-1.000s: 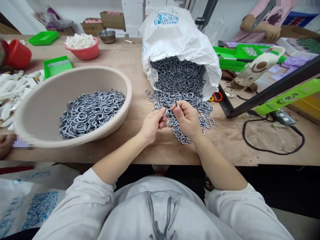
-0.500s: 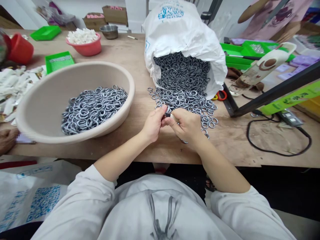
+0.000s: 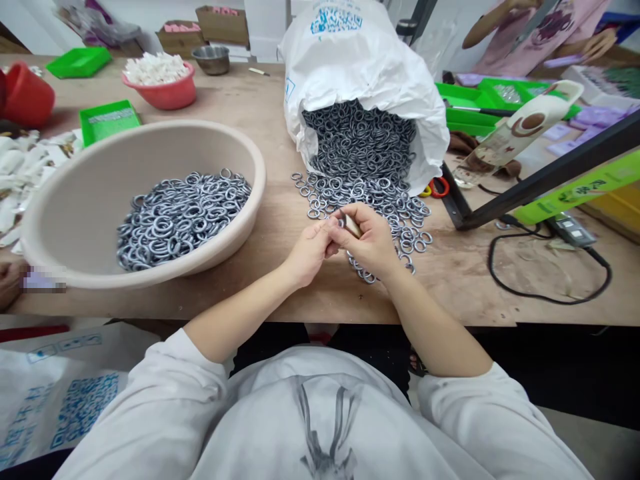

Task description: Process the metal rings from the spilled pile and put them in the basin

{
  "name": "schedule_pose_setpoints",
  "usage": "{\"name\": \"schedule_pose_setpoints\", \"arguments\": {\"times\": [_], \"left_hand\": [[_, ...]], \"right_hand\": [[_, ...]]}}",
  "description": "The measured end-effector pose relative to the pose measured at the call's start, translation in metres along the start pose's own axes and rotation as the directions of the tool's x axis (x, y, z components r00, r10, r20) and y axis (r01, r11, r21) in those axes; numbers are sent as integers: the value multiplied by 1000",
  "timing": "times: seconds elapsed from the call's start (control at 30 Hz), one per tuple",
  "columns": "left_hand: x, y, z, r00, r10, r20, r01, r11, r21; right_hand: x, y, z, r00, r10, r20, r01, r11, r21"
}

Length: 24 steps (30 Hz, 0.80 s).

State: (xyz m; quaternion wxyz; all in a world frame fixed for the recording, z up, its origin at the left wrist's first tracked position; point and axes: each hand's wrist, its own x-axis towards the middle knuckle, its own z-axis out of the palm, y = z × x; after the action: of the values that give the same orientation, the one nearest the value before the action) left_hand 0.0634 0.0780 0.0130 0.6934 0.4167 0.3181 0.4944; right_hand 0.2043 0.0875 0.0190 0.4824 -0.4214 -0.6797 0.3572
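Observation:
Both of my hands meet over the table, just in front of a spread of grey metallic rings [image 3: 370, 191]. My right hand [image 3: 373, 240] is closed around a small tool with a pale handle [image 3: 351, 227]; a dark part shows at its upper end, and the rest is covered by fingers. Against it, my left hand [image 3: 313, 250] is closed with thumb and fingers pinched together. What the left fingers hold, if anything, is hidden. More rings fill the mouth of a white sack [image 3: 360, 73] lying on its side. To the left, a large beige basin [image 3: 75, 193] holds many similar rings.
A red bowl of white pieces [image 3: 173, 97], green trays [image 3: 111, 133] and a metal bowl [image 3: 213, 63] stand farther back. At right are a black metal frame [image 3: 530, 170], a clear bottle [image 3: 493, 157] and a black cable [image 3: 545, 300]. Other people are at both sides.
My hands have drawn closer together, and the pale handle has turned so more of it shows. The view has shifted slightly. The person at back right has raised their hands.

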Motion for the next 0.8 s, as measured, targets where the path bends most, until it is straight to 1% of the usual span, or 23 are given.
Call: {"name": "schedule_pose_setpoints", "arguments": {"times": [0.1, 0.17, 0.2, 0.23, 0.27, 0.3, 0.33, 0.37, 0.43, 0.47, 0.5, 0.53, 0.57, 0.6, 0.63, 0.67, 0.7, 0.73, 0.8], "left_hand": [[2, -3, -4, 999, -3, 33, 3, 1000, -5], [3, -3, -6, 999, -23, 46, 24, 1000, -20], [3, -3, -8, 998, -34, 54, 35, 999, -24], [4, -3, -9, 997, -43, 63, 44, 999, -24], [5, -3, -10, 996, -49, 69, 51, 998, -22], [7, -3, -11, 996, -55, 71, 57, 998, -22], [8, -3, -12, 996, -62, 63, 63, 998, -27], [9, -3, -14, 996, -73, 46, 75, 997, -36], [11, -2, -16, 993, -121, -11, 120, 990, -69], [13, -1, -16, 987, -152, -50, 147, 985, -93], [14, 0, -17, 979, -183, -90, 171, 978, -120], [15, 1, -18, 969, -210, -129, 191, 970, -148], [17, 2, -18, 959, -234, -163, 205, 963, -174], [18, 4, -19, 948, -253, -191, 216, 957, -197], [19, 5, -19, 940, -268, -211, 222, 951, -216], [21, 6, -19, 933, -278, -226, 226, 946, -232], [21, 7, -19, 928, -285, -238, 227, 943, -243], [22, 7, -19, 925, -286, -250, 224, 943, -248], [22, 7, -18, 926, -259, -276, 204, 956, -213]], "right_hand": [[-1, 3, 3, 990, 110, 84, -123, 977, 172], [8, 6, -3, 980, 137, 145, -165, 965, 203], [15, 9, -7, 981, 131, 143, -154, 975, 163], [24, 12, -13, 986, 116, 117, -126, 989, 82], [34, 16, -18, 994, 90, 67, -87, 995, -40], [45, 20, -22, 998, 63, -2, -62, 977, -204], [55, 24, -25, 998, 41, -51, -58, 921, -385], [64, 29, -26, 997, 36, -63, -65, 833, -549], [77, 36, -24, 994, 103, -23, -83, 628, -774], [80, 39, -21, 990, 144, -11, -87, 537, -839], [81, 41, -18, 985, 175, -9, -91, 468, -879], [82, 43, -16, 982, 186, -17, -96, 425, -900], [82, 44, -14, 983, 179, -28, -100, 410, -907], [82, 44, -14, 986, 160, -39, -104, 421, -901], [82, 44, -16, 990, 135, -51, -108, 456, -883], [82, 44, -19, 992, 111, -64, -113, 516, -849], [82, 43, -22, 993, 87, -78, -115, 600, -792], [80, 41, -25, 993, 70, -91, -114, 701, -704], [73, 36, -26, 992, 79, -102, -115, 897, -426]]}}
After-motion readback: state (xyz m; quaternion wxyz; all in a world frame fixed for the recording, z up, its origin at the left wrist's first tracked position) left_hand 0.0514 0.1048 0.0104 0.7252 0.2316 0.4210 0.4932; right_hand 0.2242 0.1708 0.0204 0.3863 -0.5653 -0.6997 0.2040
